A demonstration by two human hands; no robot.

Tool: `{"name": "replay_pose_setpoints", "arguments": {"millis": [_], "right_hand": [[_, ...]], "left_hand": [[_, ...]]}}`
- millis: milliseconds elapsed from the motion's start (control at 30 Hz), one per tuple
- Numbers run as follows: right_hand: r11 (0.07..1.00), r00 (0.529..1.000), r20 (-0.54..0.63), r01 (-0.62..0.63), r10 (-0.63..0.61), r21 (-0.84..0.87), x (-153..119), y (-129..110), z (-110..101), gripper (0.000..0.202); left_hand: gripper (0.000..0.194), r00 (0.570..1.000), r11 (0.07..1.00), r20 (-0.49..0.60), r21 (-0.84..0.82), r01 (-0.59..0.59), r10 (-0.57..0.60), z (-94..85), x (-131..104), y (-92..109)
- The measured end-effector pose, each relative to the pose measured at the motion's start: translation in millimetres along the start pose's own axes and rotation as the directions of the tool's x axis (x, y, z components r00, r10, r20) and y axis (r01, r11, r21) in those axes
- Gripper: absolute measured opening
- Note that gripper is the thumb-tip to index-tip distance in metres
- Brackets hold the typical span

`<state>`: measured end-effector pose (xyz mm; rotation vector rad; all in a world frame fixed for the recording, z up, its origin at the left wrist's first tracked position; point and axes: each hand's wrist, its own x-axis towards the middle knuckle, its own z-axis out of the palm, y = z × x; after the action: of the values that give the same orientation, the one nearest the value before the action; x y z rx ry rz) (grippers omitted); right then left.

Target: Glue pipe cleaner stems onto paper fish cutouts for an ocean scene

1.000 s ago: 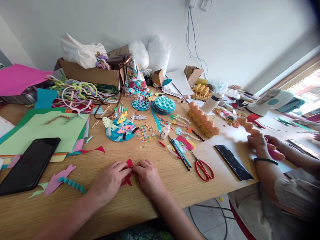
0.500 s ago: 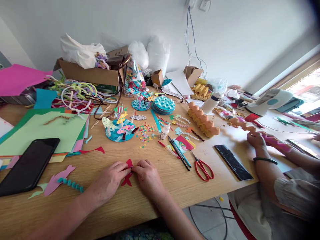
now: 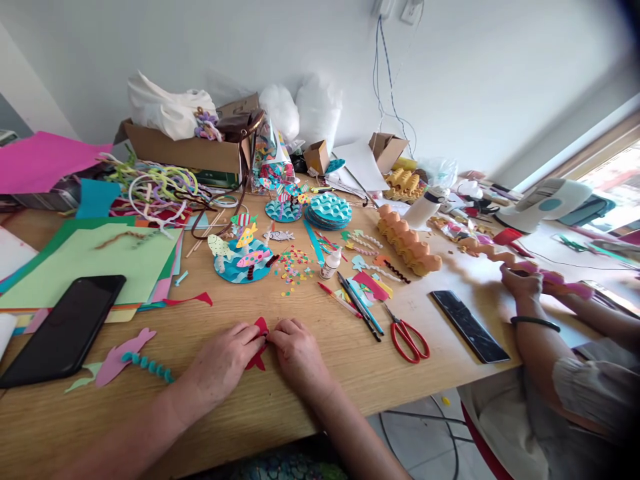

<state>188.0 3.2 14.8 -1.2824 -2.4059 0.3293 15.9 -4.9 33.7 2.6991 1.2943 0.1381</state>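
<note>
A red paper fish (image 3: 257,362) lies on the wooden table, its tail towards me. My left hand (image 3: 225,357) is closed on the fish's left side, finger and thumb pressing its middle. From the other side, my right hand (image 3: 299,353) pinches at the same spot. Something small and dark shows between the fingertips, too hidden to name. Left of my hands rests a pink paper fish (image 3: 123,360) with a teal curled pipe cleaner (image 3: 149,366) by it.
Red-handled scissors (image 3: 407,340), pens (image 3: 363,307) and a glue bottle (image 3: 330,265) lie to the right. Beyond are decorated blue discs (image 3: 243,267) and confetti (image 3: 294,267). A black phone (image 3: 65,333) is left. A co-worker's hands (image 3: 523,283) hold an egg-carton strip (image 3: 565,283).
The view has shifted slightly, so most things sit a little further right. My fingers stay together on the red fish, with less of its tail showing. The co-worker's egg-carton strip has moved a little.
</note>
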Motion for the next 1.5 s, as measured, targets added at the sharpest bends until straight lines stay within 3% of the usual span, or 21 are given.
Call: {"name": "replay_pose_setpoints", "arguments": {"millis": [333,767,1233,1500], "right_hand": [[0.990,0.999,-0.017,-0.043,0.046,0.137,1,-1,-3,0.024],[0.979,0.998,-0.039,-0.046,0.055,0.198,0,2,-3,0.026],[0.985,0.997,-0.052,-0.044,0.053,0.167,1,1,-2,0.027],[0.989,0.999,-0.025,-0.043,0.047,0.141,1,2,0,0.026]], "left_hand": [[0.030,1.000,0.999,-0.004,0.025,-0.031,0.031,-2.7,1,1],[0.044,0.997,0.975,-0.062,-0.214,-0.053,0.041,-5.9,-1,-13],[0.034,0.999,0.993,0.042,-0.108,0.039,-0.034,-10.2,4,0],[0.040,1.000,0.994,0.002,-0.109,0.027,-0.027,-11.8,3,-3]]}}
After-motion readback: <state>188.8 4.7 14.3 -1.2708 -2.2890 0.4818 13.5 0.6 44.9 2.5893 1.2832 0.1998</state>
